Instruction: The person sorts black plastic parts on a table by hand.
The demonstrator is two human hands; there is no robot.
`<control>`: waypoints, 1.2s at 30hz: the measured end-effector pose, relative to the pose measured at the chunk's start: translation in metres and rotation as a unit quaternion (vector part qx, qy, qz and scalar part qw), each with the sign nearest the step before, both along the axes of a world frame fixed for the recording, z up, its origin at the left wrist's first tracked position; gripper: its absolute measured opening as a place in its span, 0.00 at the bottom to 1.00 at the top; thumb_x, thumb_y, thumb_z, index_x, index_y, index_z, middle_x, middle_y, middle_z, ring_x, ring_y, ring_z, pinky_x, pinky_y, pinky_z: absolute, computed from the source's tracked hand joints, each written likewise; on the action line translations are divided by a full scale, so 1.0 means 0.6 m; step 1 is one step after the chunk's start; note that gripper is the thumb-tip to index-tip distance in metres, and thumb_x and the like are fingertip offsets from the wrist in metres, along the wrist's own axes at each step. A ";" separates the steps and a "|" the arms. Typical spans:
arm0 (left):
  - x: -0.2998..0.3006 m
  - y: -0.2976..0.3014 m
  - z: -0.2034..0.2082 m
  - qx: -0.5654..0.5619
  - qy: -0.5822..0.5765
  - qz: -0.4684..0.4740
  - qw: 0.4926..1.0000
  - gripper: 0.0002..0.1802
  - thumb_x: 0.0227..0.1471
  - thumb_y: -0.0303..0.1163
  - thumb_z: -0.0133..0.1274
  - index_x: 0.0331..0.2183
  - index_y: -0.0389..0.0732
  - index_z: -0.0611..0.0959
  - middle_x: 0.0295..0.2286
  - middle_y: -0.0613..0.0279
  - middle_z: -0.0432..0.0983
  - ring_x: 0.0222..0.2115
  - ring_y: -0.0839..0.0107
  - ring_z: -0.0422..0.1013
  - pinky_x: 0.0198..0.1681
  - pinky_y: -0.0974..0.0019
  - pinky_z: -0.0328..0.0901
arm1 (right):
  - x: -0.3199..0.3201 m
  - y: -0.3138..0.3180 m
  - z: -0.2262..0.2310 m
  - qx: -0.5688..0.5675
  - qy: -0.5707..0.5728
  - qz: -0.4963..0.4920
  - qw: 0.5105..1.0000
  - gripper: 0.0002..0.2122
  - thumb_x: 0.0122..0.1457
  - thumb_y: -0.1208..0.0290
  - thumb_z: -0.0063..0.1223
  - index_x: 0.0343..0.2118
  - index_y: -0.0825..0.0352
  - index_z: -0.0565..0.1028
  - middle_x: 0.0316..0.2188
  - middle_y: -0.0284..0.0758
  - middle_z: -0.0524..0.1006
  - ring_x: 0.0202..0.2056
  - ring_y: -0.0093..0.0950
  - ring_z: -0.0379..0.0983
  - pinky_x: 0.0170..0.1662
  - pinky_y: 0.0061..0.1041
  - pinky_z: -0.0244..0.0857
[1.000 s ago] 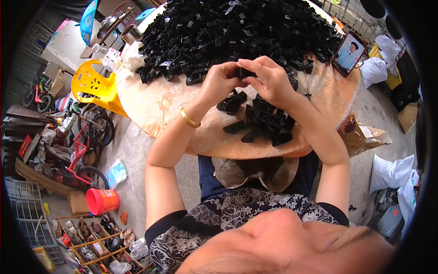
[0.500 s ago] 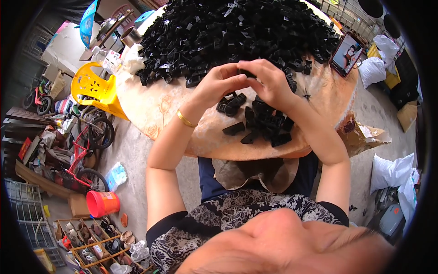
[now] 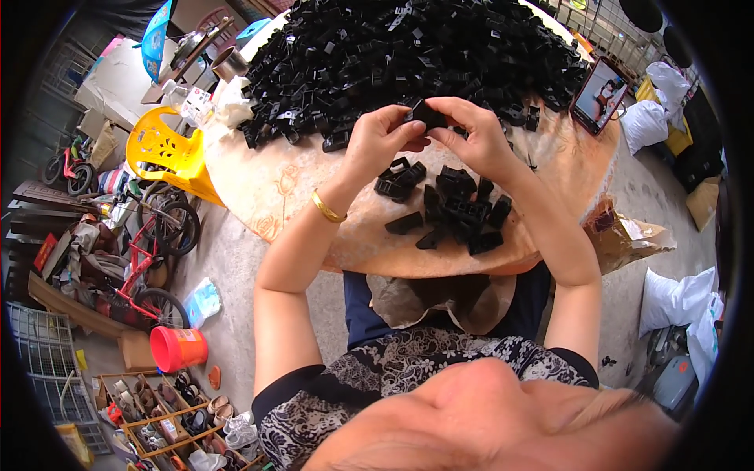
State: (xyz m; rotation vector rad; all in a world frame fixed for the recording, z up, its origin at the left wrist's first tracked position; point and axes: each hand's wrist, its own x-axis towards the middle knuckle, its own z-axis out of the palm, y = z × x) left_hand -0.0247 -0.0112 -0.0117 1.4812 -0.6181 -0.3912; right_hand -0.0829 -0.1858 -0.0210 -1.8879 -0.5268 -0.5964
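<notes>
Both of my hands meet over the round table [image 3: 294, 188], in front of a large heap of black plastic parts [image 3: 393, 55]. Between them is one small black plastic part [image 3: 426, 115]. My left hand [image 3: 385, 137] pinches its left side, thumb and fingers closed on it. On its right side, the fingertips and thumb of my right hand [image 3: 471, 137] grip the same part. Below the hands lies a smaller pile of black parts [image 3: 463, 208], with a few loose pieces [image 3: 400, 179] to its left. Fine details of the held part are too small to make out.
A phone [image 3: 598, 96] stands propped at the table's right edge. At the left are a yellow plastic chair [image 3: 169, 153], a clear bottle [image 3: 188, 102], a red bicycle [image 3: 141, 267] and a red bucket [image 3: 178, 348]. White sacks [image 3: 675, 298] and a torn carton [image 3: 628, 239] sit to the right.
My fingers have spread a little and turned, so more of the black part shows between them. Both hands stay in nearly the same place over the table.
</notes>
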 end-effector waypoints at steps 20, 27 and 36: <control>0.000 0.012 0.004 0.026 -0.052 -0.028 0.998 0.12 0.48 0.21 0.51 0.38 0.28 0.74 0.29 0.58 0.76 0.29 0.74 0.74 0.33 0.74 0.70 | -0.005 0.010 -0.011 -0.210 -0.256 -0.094 0.939 0.15 0.45 0.81 0.52 0.39 0.73 0.72 0.42 0.43 0.72 0.39 0.37 0.72 0.40 0.28 0.69; -0.008 0.008 0.017 -0.090 0.089 -0.100 0.987 0.18 0.52 0.29 0.50 0.42 0.27 0.71 0.35 0.53 0.74 0.36 0.69 0.73 0.40 0.71 0.69 | 0.000 -0.002 -0.001 -0.273 -0.299 -0.134 0.904 0.14 0.44 0.80 0.50 0.37 0.73 0.73 0.42 0.41 0.72 0.41 0.37 0.71 0.42 0.29 0.69; 0.005 0.010 0.005 -0.073 0.124 -0.119 0.982 0.16 0.53 0.32 0.49 0.39 0.28 0.73 0.34 0.53 0.74 0.35 0.69 0.73 0.40 0.70 0.70 | 0.000 0.005 0.002 -0.080 -0.209 -0.044 0.974 0.15 0.47 0.75 0.56 0.39 0.73 0.72 0.41 0.40 0.73 0.44 0.34 0.70 0.46 0.27 0.66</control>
